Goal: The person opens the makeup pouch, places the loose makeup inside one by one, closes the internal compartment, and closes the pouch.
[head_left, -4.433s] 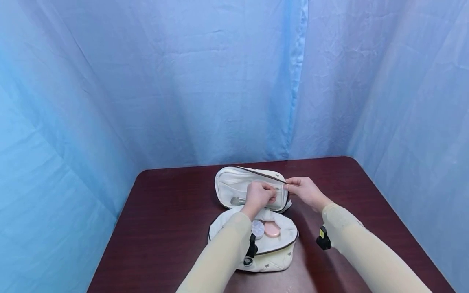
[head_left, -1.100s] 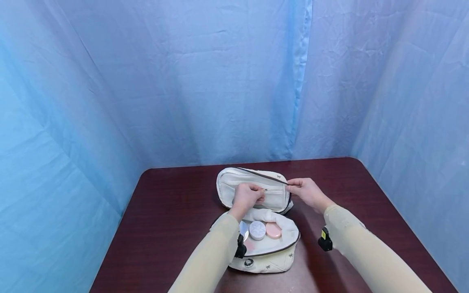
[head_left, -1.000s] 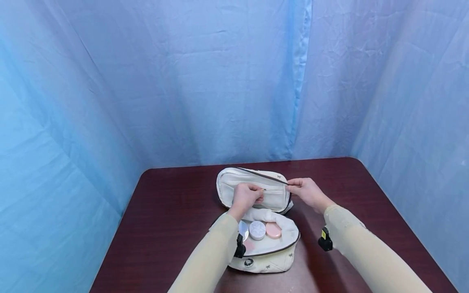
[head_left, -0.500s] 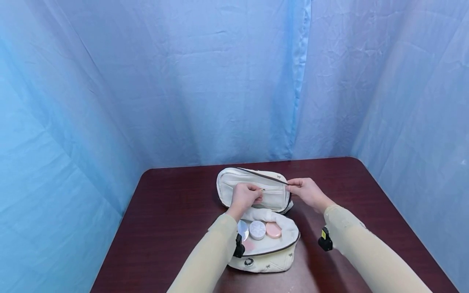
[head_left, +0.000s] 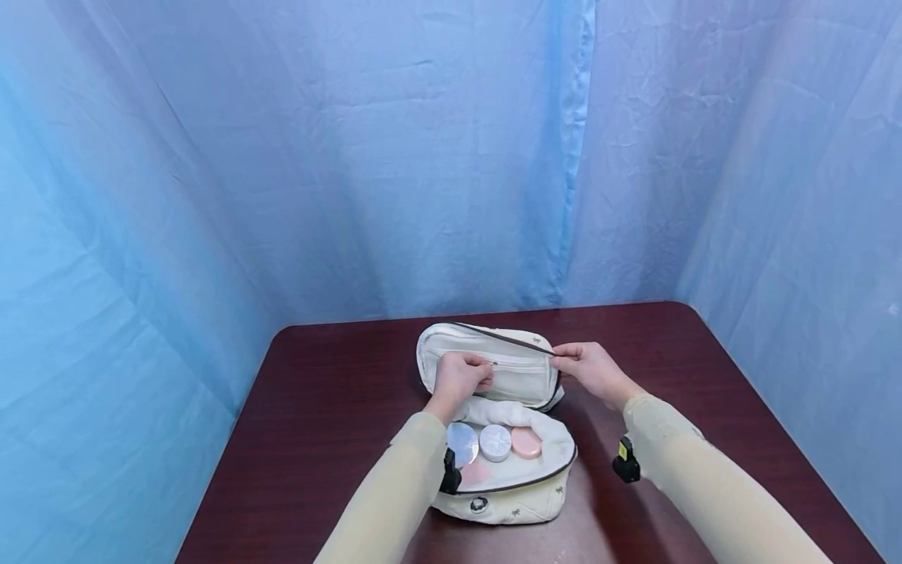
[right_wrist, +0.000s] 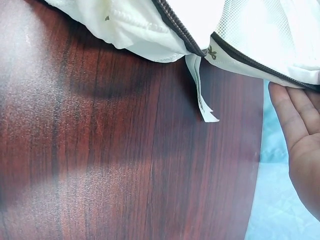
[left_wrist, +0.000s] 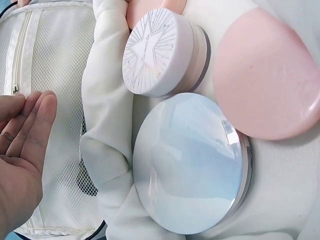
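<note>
A white cosmetic bag (head_left: 507, 501) lies unfolded on the table, its lid (head_left: 524, 384) tipped back behind the main compartment. At the lid's mesh pocket (left_wrist: 60, 75), my left hand (head_left: 460, 377) pinches the small zipper pull (left_wrist: 16, 90); the fingertips cover most of it. A dark shape shows through the mesh, too veiled to name. My right hand (head_left: 590, 368) grips the lid's dark-zippered right edge between thumb and fingers. Inside the compartment sit a white jar with a star lid (head_left: 496, 442), a shiny pale-blue round case (left_wrist: 190, 165), a pink round case (head_left: 525, 442) and another pink piece (left_wrist: 270, 75).
The dark red wooden table (head_left: 331, 423) extends on both sides of the bag. Blue curtains (head_left: 423, 157) hang behind it and at the sides. A white fabric tag (right_wrist: 199, 90) sticks out from the bag's hinge side.
My left hand has drawn the zipper pull leftward along the mesh pocket. A brush seen at the pocket earlier is now out of the head view. My right hand keeps its hold on the lid.
</note>
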Available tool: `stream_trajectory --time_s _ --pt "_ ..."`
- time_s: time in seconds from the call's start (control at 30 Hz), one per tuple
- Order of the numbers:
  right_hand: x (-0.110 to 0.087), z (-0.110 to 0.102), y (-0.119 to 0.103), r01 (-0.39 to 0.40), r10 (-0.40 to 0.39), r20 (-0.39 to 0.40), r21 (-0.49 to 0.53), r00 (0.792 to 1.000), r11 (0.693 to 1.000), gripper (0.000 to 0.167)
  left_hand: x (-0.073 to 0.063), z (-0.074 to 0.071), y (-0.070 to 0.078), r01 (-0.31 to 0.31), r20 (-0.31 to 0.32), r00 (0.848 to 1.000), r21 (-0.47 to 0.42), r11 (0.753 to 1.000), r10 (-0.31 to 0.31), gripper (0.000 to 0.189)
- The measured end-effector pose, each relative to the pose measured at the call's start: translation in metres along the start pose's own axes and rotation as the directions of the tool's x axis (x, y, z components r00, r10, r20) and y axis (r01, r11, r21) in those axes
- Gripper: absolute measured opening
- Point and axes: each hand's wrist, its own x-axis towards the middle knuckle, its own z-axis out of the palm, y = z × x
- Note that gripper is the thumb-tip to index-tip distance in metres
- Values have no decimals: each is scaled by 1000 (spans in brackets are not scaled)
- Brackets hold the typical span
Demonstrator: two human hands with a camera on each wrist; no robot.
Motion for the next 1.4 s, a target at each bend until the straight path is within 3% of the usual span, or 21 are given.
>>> stream_trajectory --time_s 0.63,1.03,1.4 --pt "-1 1 -2 -9 9 -10 -22 1000 1000 37 0 -15 -3 14 -26 1000 34 999 -13 10" --pt "0 1 0 -4 3 -22 -48 1000 999 35 0 -32 -7 26 -102 995 58 998 -19 8" --pt "-2 1 -2 -17 17 -7 -17 1000 1000 36 1 -43 -10 23 -119 993 84 996 -13 8"
